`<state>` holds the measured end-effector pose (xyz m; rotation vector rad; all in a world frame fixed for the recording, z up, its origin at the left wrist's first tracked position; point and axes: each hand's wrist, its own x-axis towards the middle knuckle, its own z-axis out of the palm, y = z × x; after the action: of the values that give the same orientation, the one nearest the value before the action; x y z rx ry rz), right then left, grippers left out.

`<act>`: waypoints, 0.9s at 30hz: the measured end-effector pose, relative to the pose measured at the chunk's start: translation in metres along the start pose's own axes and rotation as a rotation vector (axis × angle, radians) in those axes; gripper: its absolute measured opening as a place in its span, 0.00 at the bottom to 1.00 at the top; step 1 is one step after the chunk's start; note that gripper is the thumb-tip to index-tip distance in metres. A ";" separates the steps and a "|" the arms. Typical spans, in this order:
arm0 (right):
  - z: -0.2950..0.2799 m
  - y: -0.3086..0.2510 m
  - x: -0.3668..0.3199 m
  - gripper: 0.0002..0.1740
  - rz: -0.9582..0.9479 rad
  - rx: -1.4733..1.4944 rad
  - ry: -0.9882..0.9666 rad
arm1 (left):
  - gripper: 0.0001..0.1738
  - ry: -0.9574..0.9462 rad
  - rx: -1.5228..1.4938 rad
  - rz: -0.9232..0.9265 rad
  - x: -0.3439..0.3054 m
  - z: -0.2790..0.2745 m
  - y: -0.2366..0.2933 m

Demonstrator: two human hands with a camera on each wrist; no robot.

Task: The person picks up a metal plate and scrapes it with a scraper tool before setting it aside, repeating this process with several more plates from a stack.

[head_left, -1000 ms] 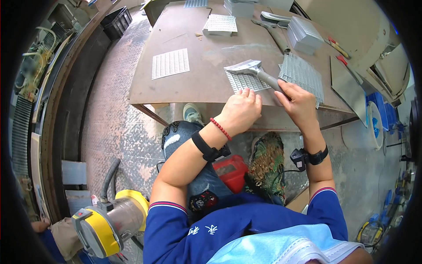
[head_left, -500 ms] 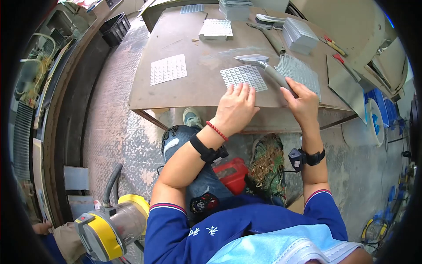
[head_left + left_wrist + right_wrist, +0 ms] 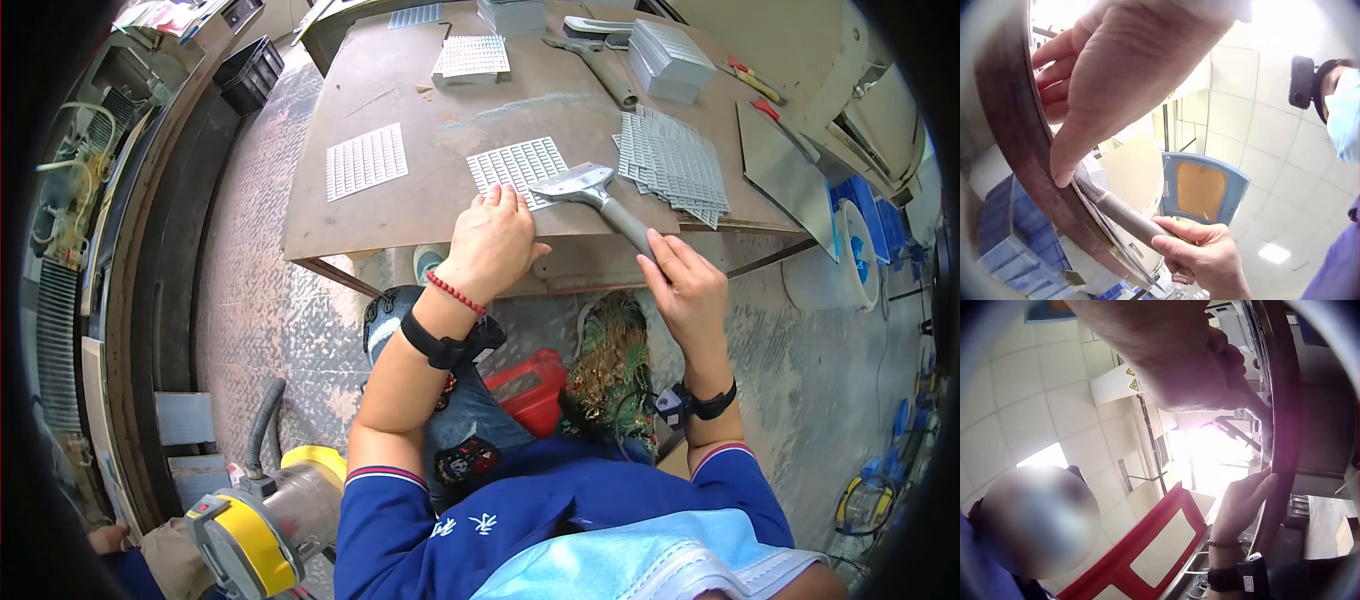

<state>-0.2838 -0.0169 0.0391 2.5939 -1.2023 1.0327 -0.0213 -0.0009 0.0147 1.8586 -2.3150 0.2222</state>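
Note:
My right hand (image 3: pixel 688 290) grips the grey handle of a scraper (image 3: pixel 628 222) with a wide metal head. The scraper's head overlaps the near right corner of a pale perforated sheet (image 3: pixel 515 158) on the table. With fingers outstretched, my left hand (image 3: pixel 490 242) rests its fingertips on the sheet's near edge, left of the scraper head. In the left wrist view the right hand (image 3: pixel 1200 253) is wrapped round the scraper handle (image 3: pixel 1132 219), below the left thumb. From the right wrist, the left hand (image 3: pixel 1241 503) shows at the table edge.
Another perforated sheet (image 3: pixel 366 162) lies to the left, and a loose pile of sheets (image 3: pixel 675 165) to the right. Farther back are sheet stacks (image 3: pixel 668 62), a second scraper (image 3: pixel 600 75) and a brush (image 3: pixel 598 27). A yellow vacuum cleaner (image 3: pixel 245 540) stands on the floor at left.
The scraper head went from over the sheet to beyond its right side, then back toward me onto its near right corner. My left fingers have straightened onto the sheet's near edge.

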 end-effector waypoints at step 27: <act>0.008 0.028 0.024 0.21 0.483 0.538 0.100 | 0.51 0.222 -0.097 -0.137 0.011 -0.012 -0.018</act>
<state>-0.2884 -0.0544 0.0428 2.6080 -1.7842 1.7688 -0.0056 -0.0127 0.0294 1.8341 -2.0090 0.2776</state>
